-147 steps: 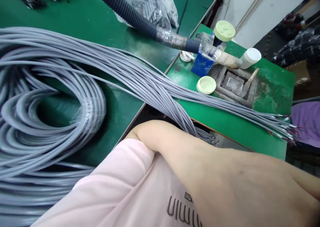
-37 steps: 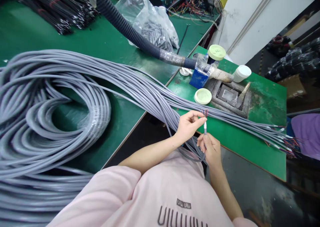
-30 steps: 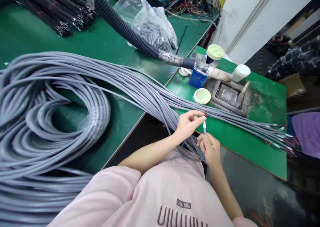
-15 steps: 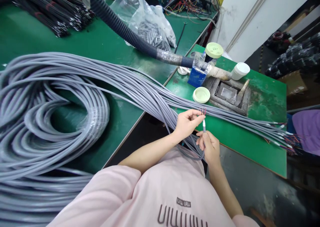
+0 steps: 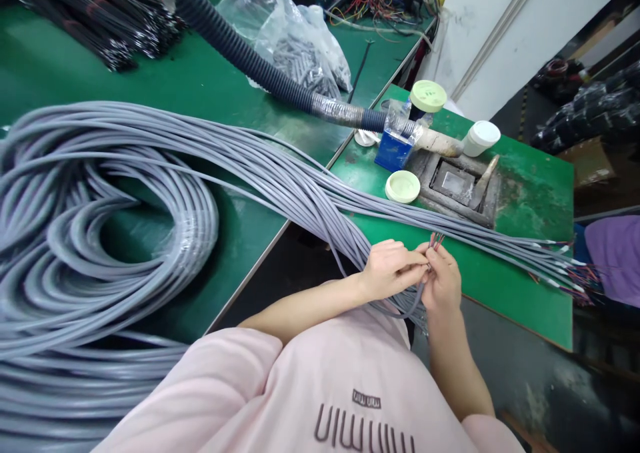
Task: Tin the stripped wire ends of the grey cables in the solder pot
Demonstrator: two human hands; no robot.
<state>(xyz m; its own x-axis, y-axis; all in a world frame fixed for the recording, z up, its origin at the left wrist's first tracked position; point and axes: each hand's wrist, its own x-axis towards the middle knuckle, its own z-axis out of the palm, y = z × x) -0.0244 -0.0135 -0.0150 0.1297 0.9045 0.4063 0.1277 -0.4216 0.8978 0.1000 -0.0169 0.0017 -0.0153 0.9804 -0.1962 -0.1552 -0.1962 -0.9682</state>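
Observation:
My right hand (image 5: 443,281) is closed round the end of one grey cable (image 5: 417,300), whose thin coloured wires (image 5: 437,240) stick up above the fingers. My left hand (image 5: 395,270) meets it from the left, its fingertips pinched at the base of those wires. The cable hangs down in a bend below both hands. Behind them, a long bundle of grey cables (image 5: 310,203) runs from a big coil (image 5: 193,240) on the left to stripped ends (image 5: 583,276) on the right.
A solder pot (image 5: 455,182) with a scraper (image 5: 484,183) sits behind the bundle, near a pale green lid (image 5: 403,187), a white cup (image 5: 481,138) and a blue box (image 5: 393,151). A black hose (image 5: 240,53) arches over the table. A person's purple sleeve (image 5: 615,256) shows at the right.
Both hands have moved right and slightly down. My right hand has come up to the wire end, hiding the white section, and my left fingers now touch the wires' base.

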